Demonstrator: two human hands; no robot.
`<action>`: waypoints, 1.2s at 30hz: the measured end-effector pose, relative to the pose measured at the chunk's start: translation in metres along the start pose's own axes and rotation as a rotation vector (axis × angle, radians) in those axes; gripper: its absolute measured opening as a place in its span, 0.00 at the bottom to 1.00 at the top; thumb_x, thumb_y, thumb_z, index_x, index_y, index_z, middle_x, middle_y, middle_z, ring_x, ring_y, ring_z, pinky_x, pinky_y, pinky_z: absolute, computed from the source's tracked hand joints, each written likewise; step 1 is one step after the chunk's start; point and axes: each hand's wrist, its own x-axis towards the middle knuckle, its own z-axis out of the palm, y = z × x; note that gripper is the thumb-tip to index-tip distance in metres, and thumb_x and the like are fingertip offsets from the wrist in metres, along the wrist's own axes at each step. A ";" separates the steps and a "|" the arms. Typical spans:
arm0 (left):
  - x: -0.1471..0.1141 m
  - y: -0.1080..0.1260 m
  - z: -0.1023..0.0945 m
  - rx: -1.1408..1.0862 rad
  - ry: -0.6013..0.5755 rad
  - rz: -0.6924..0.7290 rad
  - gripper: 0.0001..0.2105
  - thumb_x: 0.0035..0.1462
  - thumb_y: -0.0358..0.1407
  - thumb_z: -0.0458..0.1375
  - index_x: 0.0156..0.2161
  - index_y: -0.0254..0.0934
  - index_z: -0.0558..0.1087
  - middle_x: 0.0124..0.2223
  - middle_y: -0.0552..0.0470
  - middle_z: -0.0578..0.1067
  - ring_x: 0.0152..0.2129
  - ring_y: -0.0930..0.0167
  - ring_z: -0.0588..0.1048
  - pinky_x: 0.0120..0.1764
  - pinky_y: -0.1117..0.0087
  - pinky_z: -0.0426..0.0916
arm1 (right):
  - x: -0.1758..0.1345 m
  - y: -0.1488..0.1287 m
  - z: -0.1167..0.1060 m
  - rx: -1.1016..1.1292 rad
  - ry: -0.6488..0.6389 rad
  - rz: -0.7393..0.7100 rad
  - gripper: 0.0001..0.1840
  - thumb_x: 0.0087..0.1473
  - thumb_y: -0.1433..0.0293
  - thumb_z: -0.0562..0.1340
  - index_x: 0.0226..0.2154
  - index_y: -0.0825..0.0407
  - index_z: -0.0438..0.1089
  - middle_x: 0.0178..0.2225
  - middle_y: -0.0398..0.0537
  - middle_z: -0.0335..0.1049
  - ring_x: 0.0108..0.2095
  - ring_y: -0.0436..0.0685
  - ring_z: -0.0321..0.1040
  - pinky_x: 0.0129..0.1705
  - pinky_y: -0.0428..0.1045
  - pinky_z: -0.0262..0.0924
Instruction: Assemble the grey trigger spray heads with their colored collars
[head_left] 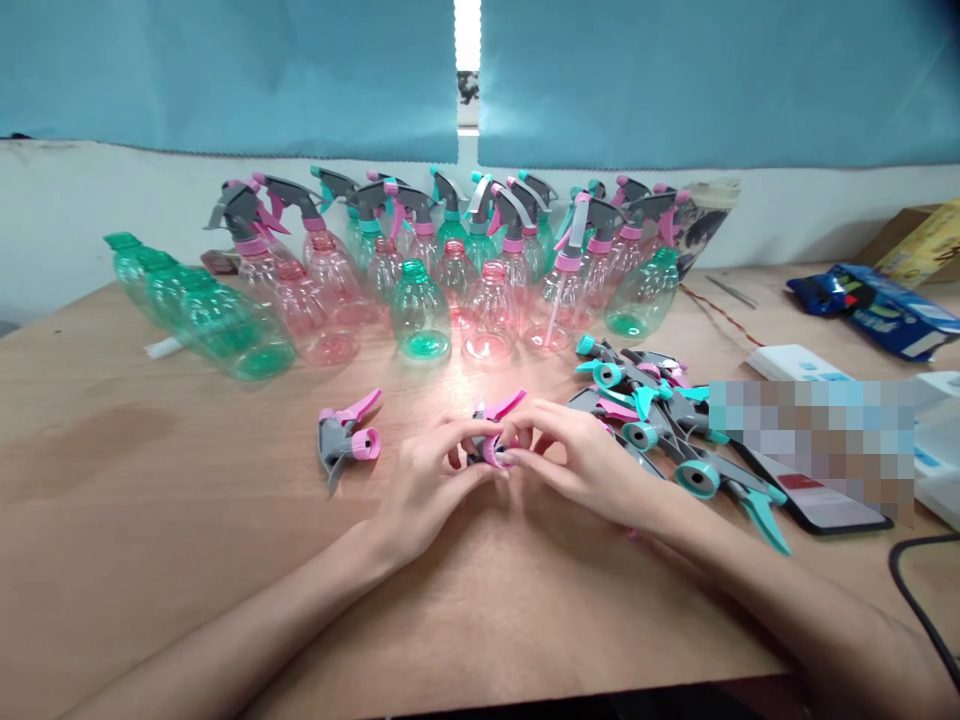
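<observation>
A grey and pink spray trigger head (495,452) is held between my two hands just above the table, its pink collar turned toward me. My left hand (431,478) grips it from the left, thumb and fingers closed round its body. My right hand (574,455) pinches at the pink collar from the right; whether a small part sits between those fingertips is hidden. Left of my hands lies another pink and grey trigger head (347,440). Close to my right hand is a pile of trigger heads (637,395), teal and pink with grey bodies.
Rows of green and pink clear bottles (420,315) stand at the back, some with trigger heads, some with bare necks. A phone (817,500) lies at the right beside a white power strip (799,362). A blue packet (885,310) sits behind them. A black cable (911,590) curves near the right edge.
</observation>
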 end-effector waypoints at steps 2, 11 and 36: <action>0.000 -0.001 0.001 0.002 -0.034 0.000 0.16 0.51 0.24 0.62 0.44 0.43 0.74 0.34 0.58 0.68 0.23 0.79 0.65 0.26 0.78 0.61 | 0.000 0.002 -0.004 -0.050 -0.012 -0.014 0.03 0.57 0.73 0.59 0.32 0.52 0.68 0.34 0.45 0.67 0.32 0.50 0.65 0.35 0.47 0.64; 0.003 0.000 0.001 0.009 -0.118 -0.064 0.12 0.51 0.27 0.62 0.42 0.41 0.74 0.32 0.57 0.68 0.25 0.76 0.66 0.27 0.76 0.61 | 0.000 -0.002 -0.009 -0.334 -0.101 -0.098 0.04 0.60 0.73 0.57 0.34 0.54 0.67 0.37 0.50 0.64 0.39 0.55 0.64 0.37 0.50 0.63; 0.007 0.009 0.002 -0.273 -0.017 -0.320 0.12 0.48 0.33 0.62 0.40 0.36 0.72 0.35 0.54 0.74 0.26 0.74 0.69 0.30 0.73 0.65 | -0.005 -0.006 0.003 -0.211 0.331 -0.398 0.14 0.56 0.80 0.58 0.42 0.50 0.72 0.35 0.47 0.78 0.37 0.54 0.73 0.36 0.51 0.71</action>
